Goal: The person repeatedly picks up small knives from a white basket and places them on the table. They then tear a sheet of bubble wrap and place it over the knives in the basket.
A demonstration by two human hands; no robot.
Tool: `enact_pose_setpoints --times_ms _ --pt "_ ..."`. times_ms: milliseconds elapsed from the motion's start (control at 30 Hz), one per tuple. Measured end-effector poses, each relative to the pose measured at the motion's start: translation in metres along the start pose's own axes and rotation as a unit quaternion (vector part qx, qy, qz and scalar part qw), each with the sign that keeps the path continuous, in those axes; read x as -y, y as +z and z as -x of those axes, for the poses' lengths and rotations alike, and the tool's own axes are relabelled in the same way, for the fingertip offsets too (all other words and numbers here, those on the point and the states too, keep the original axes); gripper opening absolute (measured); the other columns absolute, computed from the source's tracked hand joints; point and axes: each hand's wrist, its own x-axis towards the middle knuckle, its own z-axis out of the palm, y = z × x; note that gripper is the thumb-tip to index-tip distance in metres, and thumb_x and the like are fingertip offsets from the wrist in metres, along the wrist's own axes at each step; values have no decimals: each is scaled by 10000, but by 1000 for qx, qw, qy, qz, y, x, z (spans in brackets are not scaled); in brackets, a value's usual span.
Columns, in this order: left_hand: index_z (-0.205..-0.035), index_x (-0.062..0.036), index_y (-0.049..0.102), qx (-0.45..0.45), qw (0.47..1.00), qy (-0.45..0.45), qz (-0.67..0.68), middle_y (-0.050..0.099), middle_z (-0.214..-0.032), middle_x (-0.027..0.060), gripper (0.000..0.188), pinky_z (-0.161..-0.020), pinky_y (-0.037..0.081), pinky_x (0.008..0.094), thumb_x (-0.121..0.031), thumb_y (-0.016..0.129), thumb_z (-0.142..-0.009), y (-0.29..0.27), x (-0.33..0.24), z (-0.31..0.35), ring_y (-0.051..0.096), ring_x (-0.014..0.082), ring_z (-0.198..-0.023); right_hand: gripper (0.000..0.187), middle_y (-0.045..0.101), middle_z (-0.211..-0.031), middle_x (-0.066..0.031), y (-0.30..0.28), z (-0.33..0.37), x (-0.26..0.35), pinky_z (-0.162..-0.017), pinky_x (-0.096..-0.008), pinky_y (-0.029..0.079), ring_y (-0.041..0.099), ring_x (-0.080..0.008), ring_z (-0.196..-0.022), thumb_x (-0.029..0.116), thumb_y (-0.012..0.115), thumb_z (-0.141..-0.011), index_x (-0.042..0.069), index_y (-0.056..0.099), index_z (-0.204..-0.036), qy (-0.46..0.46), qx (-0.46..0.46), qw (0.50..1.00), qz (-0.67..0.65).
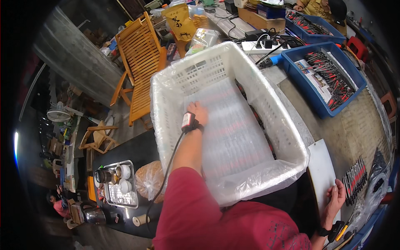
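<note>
A large white perforated plastic crate (166,77) stands in front of me, its walls draped with a clear plastic liner. Inside, a translucent plastic sheet (233,125) covers a layer of things with faint red and dark patches showing through. My left hand (198,111) rests on the sheet by the crate's left wall, fingers stretched forward. At the lower right my right hand (336,195) is loosely curled with fingers apart, nothing seen in it. It is beside a white board (323,164) and a row of slim red-and-black tools (355,177), whose exact kind I cannot make out.
Blue bins (321,79) of similar tools stand at the right. A power strip (260,46) lies behind the crate. A wooden folding chair (141,62) is at the far left. Nearer are a metal tray (132,196) of cups and a knotted bag (149,181).
</note>
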Motion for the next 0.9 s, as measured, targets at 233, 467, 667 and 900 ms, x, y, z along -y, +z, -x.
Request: enact_pose_setpoints --times_ms 233,467,667,900 --pt "-1167 -22 400 -46 996 -7 -81 345 -1231 219 565 -899 328 478 -407 488 -763 11 4 -3 314 367 -1144 234 506 -760 -21 1 0 1 -527 -171 355 436 -49 -613 103 475 -855 -35 498 -1043 -1 6 1000 12" --pt "-1261 -68 295 50 994 -100 13 251 -1287 289 680 -951 241 520 -500 459 -762 18 0 -13 274 454 -1151 238 513 -785 -21 1 0 0 -533 -171 366 440 -50 -620 113 482 -856 -31 502 -1044 -2 -3 1000 19" --pt "-1213 -107 356 21 994 -89 -54 341 -1219 227 602 -862 327 522 -511 434 -773 15 -10 -17 381 416 -1049 240 511 -787 -17 2 1 0 -536 -173 369 445 -50 -627 117 487 -855 -30 504 -1044 1 -10 1000 27" --pt "-1284 -94 269 72 994 -74 24 205 -1312 286 646 -952 244 540 -466 450 -787 12 -11 -25 233 472 -1165 240 513 -790 -13 1 2 2 -545 -173 369 458 -53 -637 115 496 -848 -28 506 -1041 12 -9 999 35"
